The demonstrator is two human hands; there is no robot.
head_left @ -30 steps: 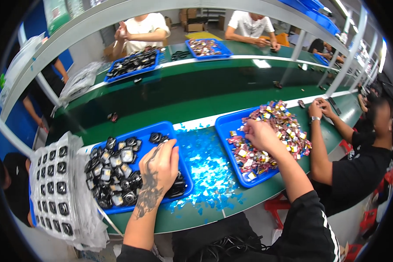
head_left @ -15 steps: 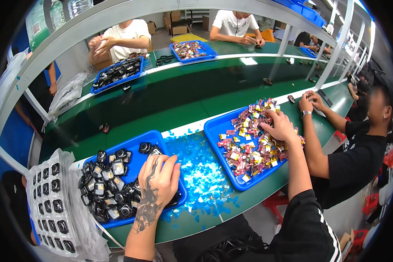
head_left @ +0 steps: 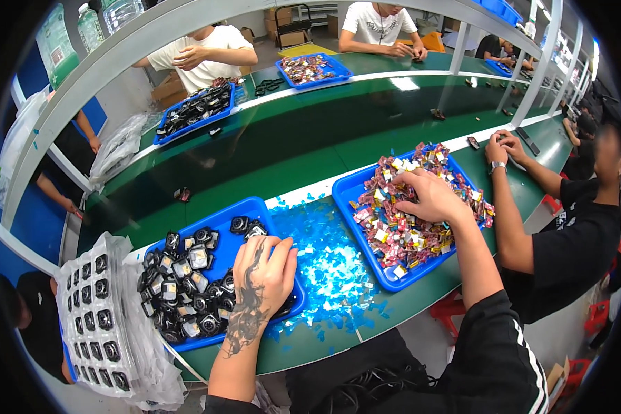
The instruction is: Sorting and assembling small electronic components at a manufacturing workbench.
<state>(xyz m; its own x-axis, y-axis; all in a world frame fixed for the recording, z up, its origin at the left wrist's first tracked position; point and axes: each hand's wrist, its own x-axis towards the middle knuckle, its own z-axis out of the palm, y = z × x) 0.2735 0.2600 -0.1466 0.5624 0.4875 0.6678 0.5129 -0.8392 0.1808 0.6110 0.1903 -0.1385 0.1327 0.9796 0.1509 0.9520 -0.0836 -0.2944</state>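
Near bench edge crowded: left blue plastic tray (head_left: 252, 207) packed with small black square parts (head_left: 186, 290), left hand (head_left: 265, 272) over its right end. Right blue plastic tray (head_left: 348, 190) heaped with small multicoloured wrapped pieces (head_left: 407, 238), right hand (head_left: 431, 196) on heap. Gap between trays littered with loose blue film scraps (head_left: 331, 255), low, passable. Clear plastic bag of black parts in rows (head_left: 96, 324) blocks far left edge. Open green bench (head_left: 283, 152) strip behind trays. Neighbour's forearm (head_left: 507, 207) close beside right tray. White overhead rail (head_left: 117, 52) limits reach upward.
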